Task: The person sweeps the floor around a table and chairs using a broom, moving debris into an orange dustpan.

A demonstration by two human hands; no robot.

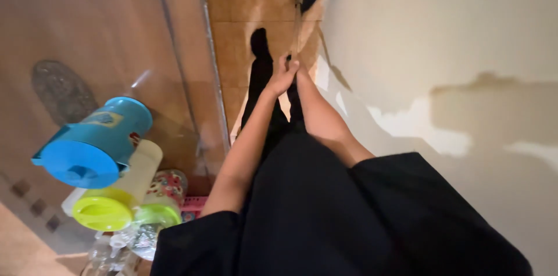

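Gripping a thin stick-like handle (297,23) at upper centre of frame — left hand (281,78) and right hand (294,67) both closed around it, stacked close. Handle's lower end is hidden; progress can't be judged. Blue jug (93,142) sits lower left, untouched.

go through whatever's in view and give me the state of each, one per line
left hand: closed around a thin upright handle, against the right hand
right hand: mostly hidden behind the left, grip not clear
blue jug: lid on, seen from above
yellow-lidded jug: lid on
green-lidded container: lid on
wall: paint peeled in patches
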